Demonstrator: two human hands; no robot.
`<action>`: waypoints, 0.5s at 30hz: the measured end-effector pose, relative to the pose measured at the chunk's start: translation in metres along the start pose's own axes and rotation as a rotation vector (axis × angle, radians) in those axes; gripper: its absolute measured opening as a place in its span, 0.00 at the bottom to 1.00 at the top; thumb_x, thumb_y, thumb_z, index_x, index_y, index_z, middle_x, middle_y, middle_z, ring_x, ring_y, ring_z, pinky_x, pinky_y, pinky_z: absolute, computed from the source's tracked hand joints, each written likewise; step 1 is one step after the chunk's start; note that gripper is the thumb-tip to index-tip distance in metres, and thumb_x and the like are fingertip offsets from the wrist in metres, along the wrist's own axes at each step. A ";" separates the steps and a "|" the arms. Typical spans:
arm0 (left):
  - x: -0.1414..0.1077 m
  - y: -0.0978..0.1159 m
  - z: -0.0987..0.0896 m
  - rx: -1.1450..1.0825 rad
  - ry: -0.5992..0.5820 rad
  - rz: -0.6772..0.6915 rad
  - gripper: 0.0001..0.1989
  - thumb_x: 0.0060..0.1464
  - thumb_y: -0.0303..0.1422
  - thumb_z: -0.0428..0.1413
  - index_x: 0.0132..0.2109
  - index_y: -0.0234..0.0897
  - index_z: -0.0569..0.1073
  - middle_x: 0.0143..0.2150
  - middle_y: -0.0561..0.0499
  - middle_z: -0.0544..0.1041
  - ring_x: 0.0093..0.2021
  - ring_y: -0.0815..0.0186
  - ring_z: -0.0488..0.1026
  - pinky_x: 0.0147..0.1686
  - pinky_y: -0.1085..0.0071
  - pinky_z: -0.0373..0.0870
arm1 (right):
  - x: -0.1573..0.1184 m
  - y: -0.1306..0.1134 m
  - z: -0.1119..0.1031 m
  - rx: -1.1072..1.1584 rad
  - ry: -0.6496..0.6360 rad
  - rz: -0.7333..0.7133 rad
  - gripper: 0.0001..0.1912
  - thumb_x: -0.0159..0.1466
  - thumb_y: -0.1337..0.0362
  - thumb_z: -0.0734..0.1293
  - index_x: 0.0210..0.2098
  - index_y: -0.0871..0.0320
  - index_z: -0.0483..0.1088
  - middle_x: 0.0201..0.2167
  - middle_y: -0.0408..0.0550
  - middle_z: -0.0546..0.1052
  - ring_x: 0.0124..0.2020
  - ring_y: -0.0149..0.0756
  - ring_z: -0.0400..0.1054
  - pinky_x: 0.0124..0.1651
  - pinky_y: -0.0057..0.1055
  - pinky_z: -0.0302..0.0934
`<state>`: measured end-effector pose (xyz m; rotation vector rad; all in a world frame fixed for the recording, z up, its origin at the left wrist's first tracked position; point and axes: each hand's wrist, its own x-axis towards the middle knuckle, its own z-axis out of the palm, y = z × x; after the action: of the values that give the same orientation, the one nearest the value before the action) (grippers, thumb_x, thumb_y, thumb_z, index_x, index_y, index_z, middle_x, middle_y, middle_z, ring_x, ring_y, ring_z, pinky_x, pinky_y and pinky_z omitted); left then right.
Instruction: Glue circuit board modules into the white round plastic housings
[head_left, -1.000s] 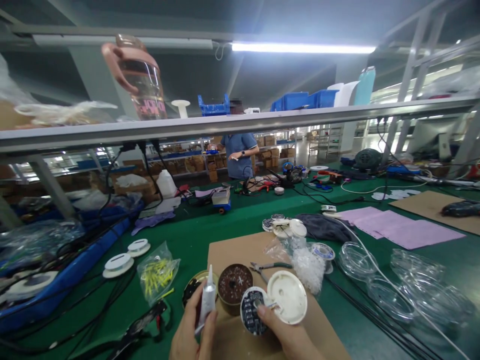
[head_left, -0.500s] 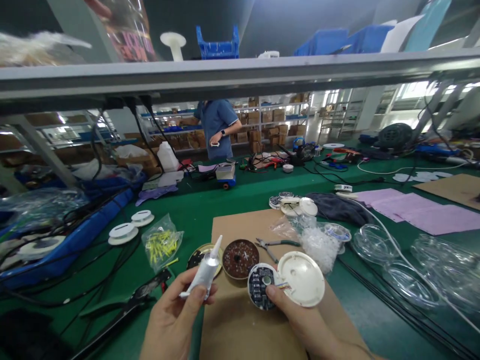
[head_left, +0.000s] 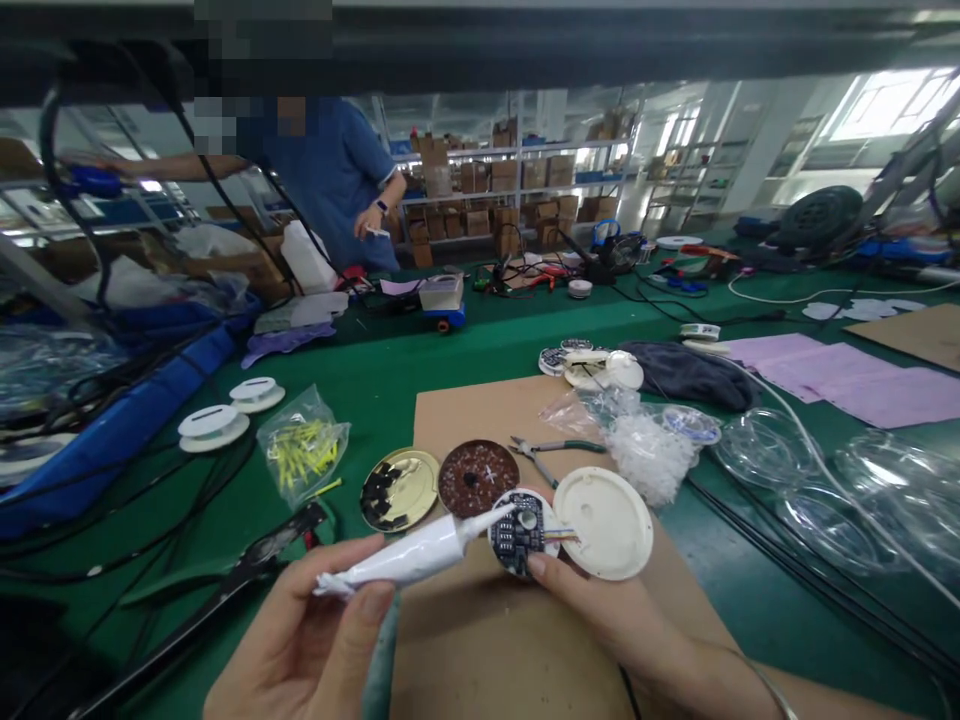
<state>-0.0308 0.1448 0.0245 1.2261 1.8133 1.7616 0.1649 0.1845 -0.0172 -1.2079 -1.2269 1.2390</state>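
My left hand (head_left: 315, 630) pinches a white squeeze tube (head_left: 412, 557) with a crumpled end, holding it nearly level. Its thin nozzle points right, and the tip is over the upper part of a round black circuit board (head_left: 517, 540); whether it touches I cannot tell. My right hand (head_left: 592, 600) grips that board at its lower edge with the thumb on top. Coloured wires run from the board to a round white cover (head_left: 606, 525) beside it. Behind the tube lie a tin of brown, speckled material (head_left: 478, 478) and a gold lid (head_left: 409, 490) with black pieces on it.
Cutting pliers (head_left: 540, 455) rest on the cardboard (head_left: 465, 410). Left are a bag of yellow pieces (head_left: 304, 450), larger black-and-green pliers (head_left: 247, 575) and a blue bin (head_left: 150, 400). Right are a bag of clear bits (head_left: 649, 455) and clear plastic rings (head_left: 821, 525). A person (head_left: 322, 180) stands across the bench.
My left hand has tipped the tube from upright to nearly level, bringing its nozzle over the board. The view has tilted down. The person opposite appears further left with an arm stretched out.
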 end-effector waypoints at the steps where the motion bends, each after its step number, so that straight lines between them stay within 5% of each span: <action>1: -0.003 0.003 0.001 0.028 0.000 0.008 0.13 0.47 0.41 0.62 0.39 0.41 0.75 0.33 0.57 0.79 0.30 0.70 0.75 0.30 0.82 0.71 | 0.000 -0.003 0.001 0.000 -0.039 -0.013 0.26 0.52 0.56 0.70 0.50 0.55 0.72 0.43 0.53 0.77 0.53 0.48 0.67 0.64 0.47 0.51; 8: -0.008 0.003 0.001 0.086 -0.052 0.170 0.08 0.50 0.37 0.59 0.38 0.41 0.75 0.35 0.54 0.76 0.32 0.68 0.72 0.35 0.75 0.68 | -0.005 -0.007 0.002 0.016 -0.108 0.010 0.25 0.52 0.58 0.70 0.50 0.54 0.72 0.41 0.50 0.78 0.50 0.46 0.70 0.60 0.44 0.59; 15: -0.003 0.010 -0.001 0.058 -0.042 0.221 0.07 0.57 0.38 0.52 0.41 0.41 0.68 0.42 0.51 0.72 0.46 0.63 0.70 0.49 0.70 0.66 | -0.008 -0.008 -0.003 -0.056 -0.090 -0.099 0.19 0.56 0.59 0.69 0.48 0.52 0.72 0.45 0.47 0.78 0.46 0.41 0.72 0.55 0.37 0.65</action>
<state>-0.0267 0.1409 0.0328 1.5265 1.7750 1.7911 0.1676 0.1764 -0.0090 -1.1277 -1.3789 1.2036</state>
